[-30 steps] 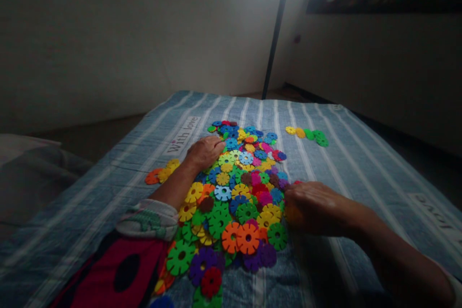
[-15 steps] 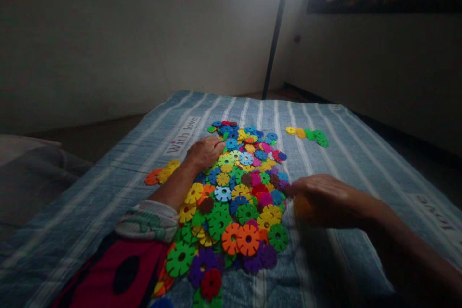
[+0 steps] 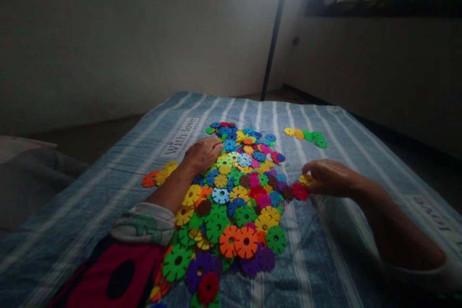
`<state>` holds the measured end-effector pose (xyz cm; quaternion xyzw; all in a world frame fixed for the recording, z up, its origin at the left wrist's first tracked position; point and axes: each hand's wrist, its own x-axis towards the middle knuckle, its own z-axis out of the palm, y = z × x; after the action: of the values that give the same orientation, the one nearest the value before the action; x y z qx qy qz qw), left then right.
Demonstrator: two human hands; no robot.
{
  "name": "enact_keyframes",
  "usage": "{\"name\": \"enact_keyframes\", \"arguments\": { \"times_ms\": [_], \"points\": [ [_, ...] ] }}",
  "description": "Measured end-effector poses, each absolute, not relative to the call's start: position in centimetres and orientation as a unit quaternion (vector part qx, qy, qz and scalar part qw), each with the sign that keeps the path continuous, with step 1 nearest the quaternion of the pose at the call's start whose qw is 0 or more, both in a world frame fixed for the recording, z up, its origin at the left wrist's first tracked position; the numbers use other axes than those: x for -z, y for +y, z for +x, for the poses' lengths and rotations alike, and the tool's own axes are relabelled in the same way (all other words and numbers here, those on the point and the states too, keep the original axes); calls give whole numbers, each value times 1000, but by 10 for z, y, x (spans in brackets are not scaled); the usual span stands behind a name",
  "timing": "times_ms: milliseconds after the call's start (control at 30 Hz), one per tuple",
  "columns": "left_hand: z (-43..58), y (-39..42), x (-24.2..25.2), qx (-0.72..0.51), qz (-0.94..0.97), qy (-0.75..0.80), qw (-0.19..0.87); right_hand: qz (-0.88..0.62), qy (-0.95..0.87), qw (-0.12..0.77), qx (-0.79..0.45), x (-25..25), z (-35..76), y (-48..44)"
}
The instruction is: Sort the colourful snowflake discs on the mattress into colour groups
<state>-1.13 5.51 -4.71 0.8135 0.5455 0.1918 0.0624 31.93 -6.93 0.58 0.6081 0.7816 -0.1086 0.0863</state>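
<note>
A spread-out pile of colourful notched plastic discs (image 3: 221, 195) lies on the striped cloth in the head view. My right hand (image 3: 328, 178) is just right of the pile, its thumb and fingers pinching a yellow notched disc (image 3: 306, 180). Below those fingertips a red disc (image 3: 300, 191) lies beside a brown one at the pile's edge. My left hand (image 3: 204, 154) rests at the upper left side of the pile with its fingers curled. A bit of green shows by its fingertips, but what they hold, if anything, is hidden.
Yellow and green discs (image 3: 307, 135) form a short row at the far right. A few yellow and orange discs (image 3: 159, 174) lie left of my left forearm. The blue striped cloth (image 3: 361, 154) covers the table. A dark pole (image 3: 275, 38) stands behind it.
My right hand has moved a little right and away from the pile's edge, and the yellow disc shows clearly in it. The red disc beneath has come into view. My left hand stays put.
</note>
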Motion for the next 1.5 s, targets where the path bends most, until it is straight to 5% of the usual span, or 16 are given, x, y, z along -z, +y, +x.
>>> {"name": "enact_keyframes", "arguments": {
  "times_ms": [800,1100,1500],
  "points": [
    [-10,52,41,-170,824,537,64,595,795,76,93,0,324,-63],
    [-14,56,47,-184,817,542,70,617,787,8,8,-8,341,24],
    [-13,52,45,-189,820,535,77,639,760,116,-12,-5,336,121]
  ]
}}
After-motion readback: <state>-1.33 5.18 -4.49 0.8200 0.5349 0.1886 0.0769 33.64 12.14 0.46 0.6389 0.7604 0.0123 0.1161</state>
